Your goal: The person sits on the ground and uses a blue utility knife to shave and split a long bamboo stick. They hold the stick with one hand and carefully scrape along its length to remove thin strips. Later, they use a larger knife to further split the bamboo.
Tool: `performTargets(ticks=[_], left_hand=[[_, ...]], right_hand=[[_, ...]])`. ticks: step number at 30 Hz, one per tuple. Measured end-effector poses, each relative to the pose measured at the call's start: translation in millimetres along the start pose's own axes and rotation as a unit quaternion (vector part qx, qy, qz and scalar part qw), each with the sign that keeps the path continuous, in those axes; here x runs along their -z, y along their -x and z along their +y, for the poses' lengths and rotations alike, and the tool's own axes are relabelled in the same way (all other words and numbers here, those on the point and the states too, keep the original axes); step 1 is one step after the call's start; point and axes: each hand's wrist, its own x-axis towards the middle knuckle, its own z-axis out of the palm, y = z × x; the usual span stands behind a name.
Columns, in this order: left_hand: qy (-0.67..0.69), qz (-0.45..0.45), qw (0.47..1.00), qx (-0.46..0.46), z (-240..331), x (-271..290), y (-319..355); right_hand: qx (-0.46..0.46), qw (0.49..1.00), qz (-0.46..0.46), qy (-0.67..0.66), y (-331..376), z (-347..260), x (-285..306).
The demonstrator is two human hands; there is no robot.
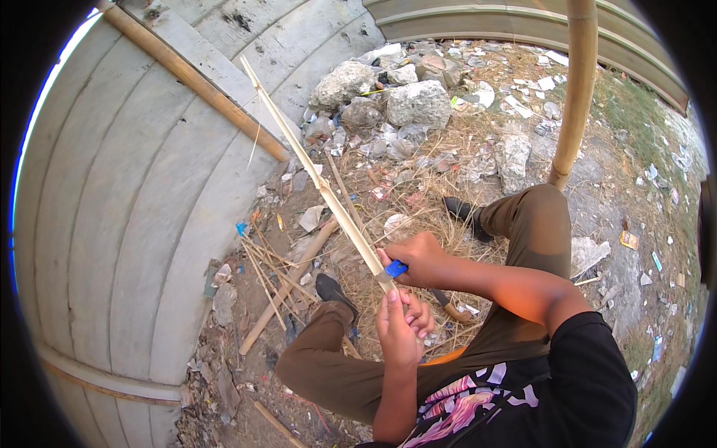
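Observation:
A long split bamboo strip (345, 218) slants from my lap toward the far left, its pale inner side showing and a node partway along. My left hand (402, 322) is closed around the near end, thumb on top. Just beyond it, my right hand (420, 260) grips a blue-handled cutter (396, 268). The cutter's short blade lies against the strip a little ahead of my left thumb. My right fingers hide most of the handle.
A bamboo pole (291, 287) and several thin sticks (263, 261) lie left of my legs. Rocks (418, 103) and litter cover the far ground. An upright bamboo post (575, 97) stands beyond my right knee. A grey panel wall (127, 216) borders the left.

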Motion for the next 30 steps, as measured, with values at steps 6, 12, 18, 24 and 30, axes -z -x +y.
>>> performTargets(ticks=[6, 12, 18, 24, 30], left_hand=[[0.0, 0.003, 1.0, -0.011, 3.4, -3.8, 4.1], [0.009, -0.029, 0.999, 0.015, 6.1, -11.5, 12.1], [0.03, -0.09, 0.993, 0.073, -16.4, -22.5, 26.2], [-0.001, -0.096, 0.993, 0.072, -23.6, -26.7, 24.0], [0.028, -0.032, 0.999, -0.025, 4.2, -17.9, 11.2]], right_hand=[[-0.008, 1.0, 0.019, 0.011, 2.1, -5.9, -7.8], [-0.015, 1.0, 0.022, 0.016, -3.4, -5.0, 4.5], [-0.139, 0.989, 0.032, 0.035, -28.0, 13.8, 28.8], [-0.106, 0.993, 0.045, 0.007, -31.0, 24.1, 48.0], [0.052, 0.998, 0.009, -0.026, -12.0, -10.1, 20.6]])
